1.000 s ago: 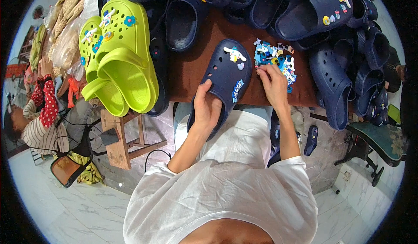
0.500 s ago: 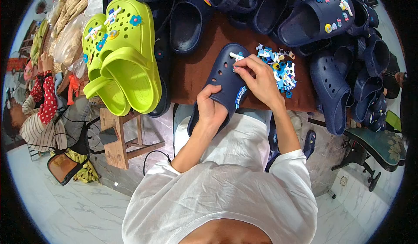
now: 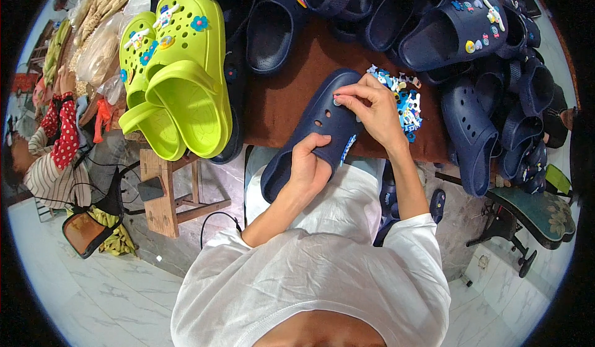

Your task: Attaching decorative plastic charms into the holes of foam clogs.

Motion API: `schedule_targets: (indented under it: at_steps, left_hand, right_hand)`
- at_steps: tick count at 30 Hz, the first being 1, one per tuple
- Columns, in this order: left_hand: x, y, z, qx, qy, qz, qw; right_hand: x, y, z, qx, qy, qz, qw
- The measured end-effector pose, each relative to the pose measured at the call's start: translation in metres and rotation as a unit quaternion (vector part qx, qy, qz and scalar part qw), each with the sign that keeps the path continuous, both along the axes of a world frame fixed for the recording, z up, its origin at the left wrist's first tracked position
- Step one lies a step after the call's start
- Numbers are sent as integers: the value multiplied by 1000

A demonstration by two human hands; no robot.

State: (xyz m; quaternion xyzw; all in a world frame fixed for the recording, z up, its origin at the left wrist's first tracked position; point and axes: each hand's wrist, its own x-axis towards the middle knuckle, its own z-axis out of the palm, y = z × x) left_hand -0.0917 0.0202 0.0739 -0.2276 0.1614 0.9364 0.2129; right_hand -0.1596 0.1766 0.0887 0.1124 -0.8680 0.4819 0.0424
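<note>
A navy blue clog (image 3: pixel 313 121) lies tilted across my lap and the edge of the brown-covered table, toe pointing away. My left hand (image 3: pixel 308 166) grips it around the side, thumb on top. On its right side sits a blue-and-white lettered charm (image 3: pixel 348 150). Over the holes near the toe, my right hand (image 3: pixel 375 108) has thumb and forefinger pinched on a small pale round piece, mostly hidden by the fingertips; it looks like a shoe charm. Just beyond that hand is a pile of blue, white and yellow shoe charms (image 3: pixel 409 108).
A lime green pair of clogs (image 3: pixel 197 108) with charms stands on the left. Many navy clogs crowd the table's back and right, among them a decorated navy slide (image 3: pixel 434 40). Lower left is a wooden stool (image 3: pixel 162 207) with a phone; a padded chair (image 3: pixel 536 214) stands right.
The clog has shifted slightly down and leans more to the right. My right hand's pinch now covers the toe area, and the white character charm seen there before is out of sight.
</note>
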Motion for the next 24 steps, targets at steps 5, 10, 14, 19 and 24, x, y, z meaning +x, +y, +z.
schedule_targets:
  at_steps: [5, 10, 14, 19, 24]
  left_hand:
    - [1, -3, 0, 8, 4, -13, 1000]
    - [1, -3, 0, 3, 17, -26, 1000]
    - [2, -3, -3, -9, 13, -26, 1000]
    - [4, -3, -6, -25, 20, -26, 999]
    - [2, -1, -15, -39, 26, -28, 999]
  right_hand:
    - [-2, 11, -2, -9, -40, 22, 999]
    - [-5, 16, -6, 0, -43, 52, 998]
    - [-5, 12, -9, -25, -51, 21, 998]
    - [-5, 11, 0, -4, -66, 16, 998]
    - [-1, 6, 4, 53, -35, 10, 998]
